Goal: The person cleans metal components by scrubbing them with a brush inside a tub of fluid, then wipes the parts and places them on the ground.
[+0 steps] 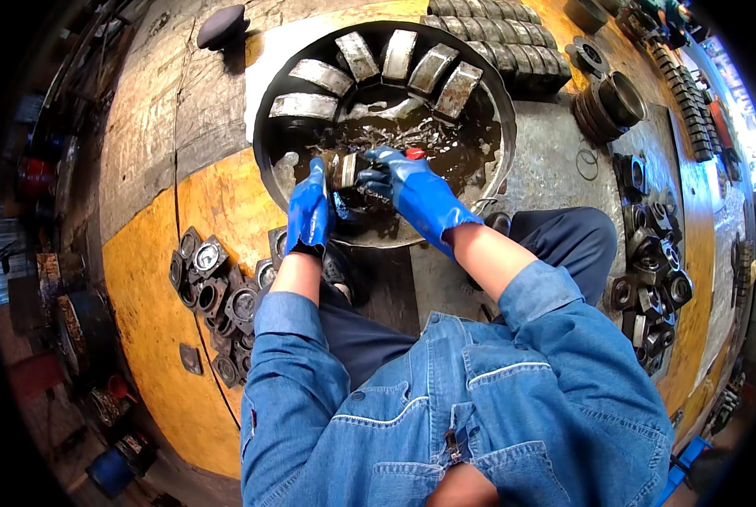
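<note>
Both my hands wear blue rubber gloves and meet over a round metal basin (506, 127) of dark, murky liquid. Between them is a short, wet, ribbed metal part (344, 170). My left hand (312, 207) is closed on its left side. Curled fingers of my right hand (407, 186) press against its right end. A small red piece (415, 154) shows just behind the right glove; whether that hand holds it, I cannot tell. Along the basin's far inner side, several blocky metal pieces (399, 56) lean in a fan, partly out of the liquid.
Piles of dark metal parts lie on the floor at left (217, 287) and right (652, 270). Rows of stacked blocks (504, 42) stand beyond the basin, with metal cylinders (610, 106) to its right. A dark rounded object (222, 28) sits far left. My knees flank the basin's near side.
</note>
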`<control>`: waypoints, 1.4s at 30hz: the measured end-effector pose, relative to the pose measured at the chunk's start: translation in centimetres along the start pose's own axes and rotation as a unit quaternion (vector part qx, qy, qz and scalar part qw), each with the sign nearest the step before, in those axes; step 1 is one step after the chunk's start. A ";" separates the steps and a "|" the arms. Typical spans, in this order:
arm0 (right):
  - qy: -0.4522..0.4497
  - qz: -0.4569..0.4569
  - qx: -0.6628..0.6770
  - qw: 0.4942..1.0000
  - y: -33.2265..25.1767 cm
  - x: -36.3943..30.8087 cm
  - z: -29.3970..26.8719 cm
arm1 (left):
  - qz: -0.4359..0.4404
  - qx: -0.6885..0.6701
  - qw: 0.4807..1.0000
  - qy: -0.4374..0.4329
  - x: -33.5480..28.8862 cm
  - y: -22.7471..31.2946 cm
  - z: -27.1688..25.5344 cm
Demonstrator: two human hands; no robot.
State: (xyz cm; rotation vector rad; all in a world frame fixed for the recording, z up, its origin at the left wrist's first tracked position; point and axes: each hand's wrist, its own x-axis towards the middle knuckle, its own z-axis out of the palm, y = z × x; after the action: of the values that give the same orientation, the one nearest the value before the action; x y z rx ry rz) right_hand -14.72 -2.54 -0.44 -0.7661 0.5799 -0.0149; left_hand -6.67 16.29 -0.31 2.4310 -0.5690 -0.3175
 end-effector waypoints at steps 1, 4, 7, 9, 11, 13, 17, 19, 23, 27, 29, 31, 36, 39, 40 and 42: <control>-0.027 0.003 -0.069 0.997 -0.1 -1.3 -0.1 | 0.015 0.038 0.999 0.005 -0.1 0.2 -0.1; -0.057 -0.002 -0.164 0.985 1.1 -2.6 -0.6 | 0.099 0.083 0.990 0.052 0.3 -1.6 1.0; -0.072 -0.009 -0.355 0.932 0.7 -4.5 -1.3 | 0.061 0.068 0.996 0.021 0.4 -0.7 0.5; -0.081 0.006 -0.481 0.873 -0.6 -4.4 -1.7 | 0.078 0.096 0.992 0.040 0.2 -0.5 0.6; -0.080 0.016 -0.516 0.853 -1.5 -3.9 -1.8 | 0.094 0.103 0.989 0.050 0.1 -0.5 0.5; -0.090 -0.029 -0.412 0.906 -1.9 -3.1 -1.9 | 0.108 0.090 0.989 0.052 0.1 -0.4 0.2; -0.042 -0.010 -0.155 0.987 -1.3 -2.6 1.3 | 0.112 0.071 0.989 0.066 0.2 -1.0 0.7; -0.075 -0.022 -0.194 0.978 1.3 -1.3 -0.8 | 0.077 0.019 0.996 0.048 0.6 -1.1 1.2; -0.064 0.008 -0.342 0.937 2.3 -3.3 -1.8 | 0.098 0.072 0.992 0.042 0.7 -1.7 1.1; -0.061 0.027 -0.570 0.819 0.5 -2.0 -2.9 | 0.016 -0.141 0.990 0.000 1.5 -1.8 1.6; -0.046 -0.014 -0.580 0.813 -0.3 -1.3 -3.7 | -0.130 -0.250 0.958 -0.046 2.0 -0.9 1.5; -0.040 -0.054 -0.545 0.836 -0.9 0.1 -4.4 | -0.180 -0.330 0.927 -0.023 2.3 -0.9 2.4; 0.033 -0.120 -0.402 0.907 -2.4 4.3 -4.6 | -0.230 -0.352 0.907 0.003 3.0 -1.5 4.1; 0.031 -0.167 -0.357 0.919 -1.6 5.4 -5.5 | -0.225 -0.323 0.919 0.019 3.0 -1.5 4.1; 0.046 -0.130 -0.384 0.913 -1.4 5.5 -5.3 | -0.220 -0.326 0.919 0.020 3.1 -2.0 4.1; 0.083 -0.048 -0.437 0.894 -1.1 5.4 -5.7 | -0.225 -0.281 0.933 0.013 3.1 -1.4 3.6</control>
State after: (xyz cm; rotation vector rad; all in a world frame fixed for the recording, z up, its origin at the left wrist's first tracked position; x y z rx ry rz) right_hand -12.78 -8.22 -5.59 -1.6867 0.7130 0.0982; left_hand -4.75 13.97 -4.22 1.9677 0.1059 -0.5518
